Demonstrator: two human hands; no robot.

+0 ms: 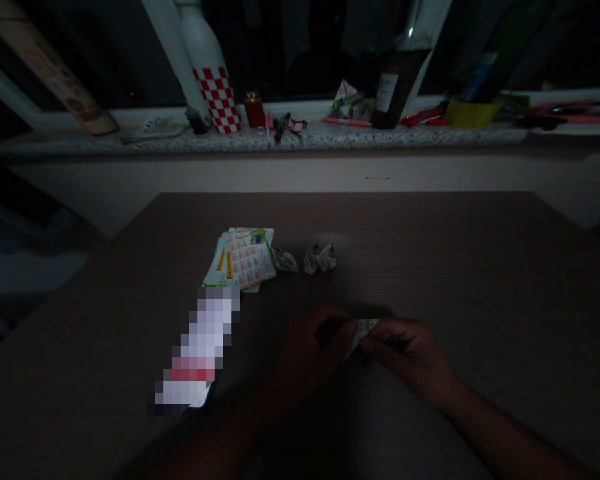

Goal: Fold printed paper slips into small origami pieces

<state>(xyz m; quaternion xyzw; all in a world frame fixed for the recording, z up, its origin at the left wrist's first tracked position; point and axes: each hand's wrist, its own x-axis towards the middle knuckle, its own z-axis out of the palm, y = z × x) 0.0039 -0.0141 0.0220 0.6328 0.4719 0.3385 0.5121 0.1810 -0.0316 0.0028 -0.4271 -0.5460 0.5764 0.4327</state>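
Small folded paper piece [364, 329] held between a person's two hands above a dim wood-grained table [430, 247].

The left hand [319, 340] has its thumb and forefinger brought together on the paper's left side; the right hand [411, 348] pinches the right side between thumb and fingers, so that only a pale, pointed, printed portion shows between them; I cannot make out the remaining left fingers in the shadow. Beyond the hands, nearer the window, stand a winged folded paper [319, 259] and, just left of it, a flatter folded paper [285, 261] beside a fanned stack of printed slips [250, 261]. A phone [205, 343] with a bright, pixelated screen lies aslant below the stack, left of the left hand.
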